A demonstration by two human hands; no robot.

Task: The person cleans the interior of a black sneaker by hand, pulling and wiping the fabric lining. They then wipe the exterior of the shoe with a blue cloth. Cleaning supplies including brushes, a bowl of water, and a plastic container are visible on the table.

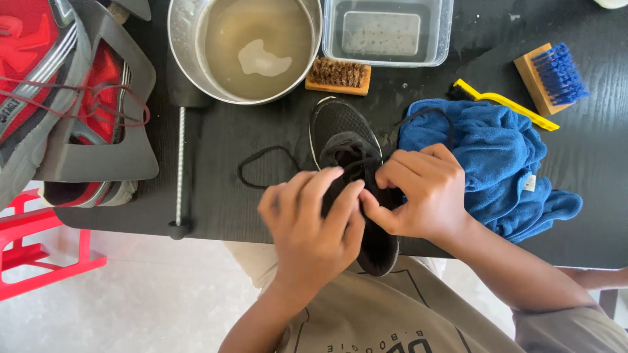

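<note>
You have a black shoe (347, 140) lying at the near edge of the black table (248, 209), toe pointing away from you and heel hanging just past the edge over your lap. Your left hand (313, 225) rests on the shoe's near half, fingers curled and pressed together against its tongue area, while your right hand (418, 193) sits touching the shoe's right side, thumb and forefinger pinching something at the lacing; what exactly they pinch is hidden between your hands. A black lace (265, 167) loops out on the table just left of the shoe, and another strand arcs from the shoe's right over a crumpled blue towel (504, 167), which lies touching your right hand. Beyond the shoe's toe sits a small wooden brush (338, 75) with brown bristles, and behind that a metal bowl (183, 39) of cloudy water with a clear plastic tub (445, 39) beside it. Right of the shoe, past the towel, lie a yellow-handled brush (504, 101) and a wooden brush with blue bristles (553, 75). Far left of the shoe, a red and grey sneaker (39, 78) rests on a grey stand (124, 157).
</note>
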